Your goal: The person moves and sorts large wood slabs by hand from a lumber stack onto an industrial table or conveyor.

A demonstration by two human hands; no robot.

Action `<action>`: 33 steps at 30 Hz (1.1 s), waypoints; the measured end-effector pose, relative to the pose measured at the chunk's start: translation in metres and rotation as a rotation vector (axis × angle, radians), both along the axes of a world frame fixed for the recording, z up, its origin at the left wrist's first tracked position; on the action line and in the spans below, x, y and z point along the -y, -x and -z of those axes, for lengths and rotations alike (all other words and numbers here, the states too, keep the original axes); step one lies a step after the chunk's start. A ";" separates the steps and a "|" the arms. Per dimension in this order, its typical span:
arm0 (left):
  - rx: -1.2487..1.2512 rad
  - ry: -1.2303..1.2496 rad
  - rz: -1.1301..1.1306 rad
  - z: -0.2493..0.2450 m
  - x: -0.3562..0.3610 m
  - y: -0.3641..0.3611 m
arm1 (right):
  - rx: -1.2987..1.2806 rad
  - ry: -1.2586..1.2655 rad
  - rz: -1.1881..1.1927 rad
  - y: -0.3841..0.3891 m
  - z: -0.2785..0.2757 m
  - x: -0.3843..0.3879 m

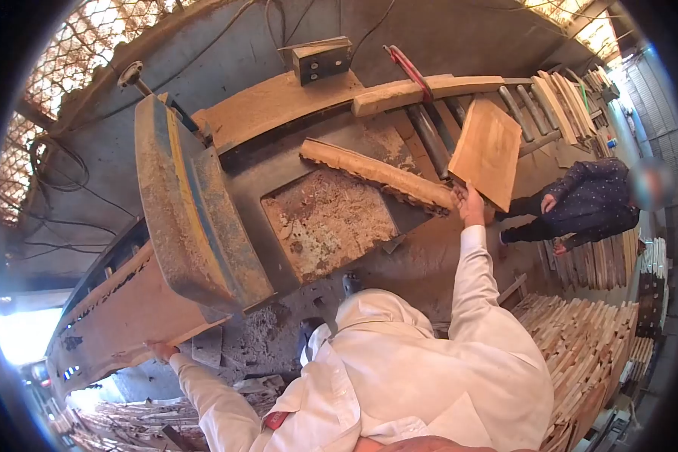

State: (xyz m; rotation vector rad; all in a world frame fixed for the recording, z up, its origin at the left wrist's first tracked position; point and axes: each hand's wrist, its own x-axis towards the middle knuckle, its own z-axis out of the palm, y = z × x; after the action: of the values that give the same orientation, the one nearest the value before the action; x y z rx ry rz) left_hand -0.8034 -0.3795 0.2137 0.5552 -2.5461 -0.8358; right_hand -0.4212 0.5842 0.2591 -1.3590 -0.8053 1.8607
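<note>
Near the centre right, my right hand [468, 202] is closed on the lower left corner of a wide wooden board [490, 151], which tilts upward. A long bark-edged strip [380, 175] lies across the machine table [260, 177], its right end beside that hand. At the lower left, my left hand [160, 351] touches the lower edge of a large brown panel [139, 316]; its fingers are partly hidden and small, so its grip is unclear. Left of centre stands a dusty machine housing [196, 203] with a yellow and blue stripe.
Sawdust [331, 222] fills a recess in the table. Metal rollers [429, 139] and a long timber [429, 89] lie behind. A person [595, 200] in dark clothes stands at the right. Stacked wood strips [580, 346] are at the lower right. Cables hang at the left.
</note>
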 end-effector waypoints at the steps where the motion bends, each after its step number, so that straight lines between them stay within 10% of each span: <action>1: 0.008 0.037 -0.026 0.004 0.009 -0.007 | 0.149 -0.035 -0.080 0.003 -0.003 0.010; 6: 0.441 0.528 -0.201 0.017 0.020 0.014 | 0.639 -0.921 -0.241 0.034 -0.051 0.006; 11: 1.104 1.773 -0.009 0.033 0.038 0.026 | 0.889 -1.521 -0.685 0.084 -0.036 0.100; 20: 0.706 0.711 -0.205 0.044 0.022 0.019 | 0.692 -1.391 -1.016 0.119 -0.044 0.161; 21: 0.624 0.504 -0.307 0.039 0.015 0.021 | 0.830 -1.634 -0.863 0.109 -0.019 0.157; 25: -0.124 -0.670 -0.727 0.025 0.001 0.020 | 1.033 -1.315 -0.806 0.087 -0.050 0.182; 33: 0.108 -0.540 -0.650 -0.011 -0.020 0.018 | 0.071 -0.486 -0.647 0.028 -0.068 0.229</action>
State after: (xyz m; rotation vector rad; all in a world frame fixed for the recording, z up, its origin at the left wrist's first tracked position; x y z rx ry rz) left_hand -0.8212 -0.3592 0.2245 1.5184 -1.9797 -1.2372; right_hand -0.4490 0.3556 0.3270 -0.9114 -1.7584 1.8828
